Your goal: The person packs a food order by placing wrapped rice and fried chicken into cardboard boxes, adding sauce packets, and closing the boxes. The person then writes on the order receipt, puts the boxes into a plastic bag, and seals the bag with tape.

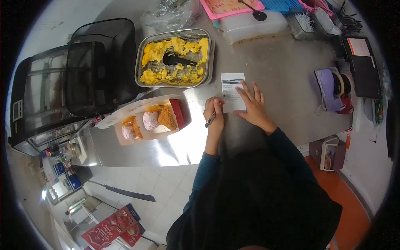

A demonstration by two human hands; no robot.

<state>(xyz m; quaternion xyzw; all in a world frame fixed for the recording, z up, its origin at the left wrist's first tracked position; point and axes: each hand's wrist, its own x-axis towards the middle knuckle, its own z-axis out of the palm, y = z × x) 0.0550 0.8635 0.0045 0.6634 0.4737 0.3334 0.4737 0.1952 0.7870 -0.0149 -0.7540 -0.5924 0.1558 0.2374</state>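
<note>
A printed paper slip (233,106) lies flat on the steel table (287,66). My left hand (214,113) is closed around a pen (211,119), its tip at the slip's left edge. With fingers spread, my right hand (253,106) rests on the slip's right side and the table beside it. To the left of my hands stands an open cardboard meal box (178,114) with fried chicken (167,118) and round wrapped bundles (150,120) inside.
A metal tray (212,62) of yellow food, with a black scoop (177,61) in it, sits behind the box. At the right are tape rolls (342,84) and a black device (361,66). A black-lidded cabinet (54,83) stands at the left. Cutlery holders (303,24) line the back.
</note>
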